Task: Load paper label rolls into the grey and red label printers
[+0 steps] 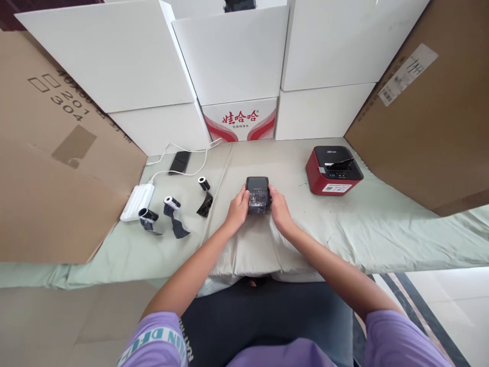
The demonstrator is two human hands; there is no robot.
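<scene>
Around the black device (258,198) sit rolls (173,202), printer (333,172), white boxes (231,58).

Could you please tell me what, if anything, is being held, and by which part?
A black device, held by its opposite sides between the left hand and right hand.

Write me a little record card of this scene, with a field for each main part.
Grip: left hand and right hand, one on each side
Held: small dark device; whether it touches the cloth is hard to tell
Surface: pale, wrinkled cloth
To the left: three small rolls with dark strips trailing; white block with a white cable; flat dark slab
To the right: red and black machine
Behind: white panels
Flanks: brown cardboard
</scene>
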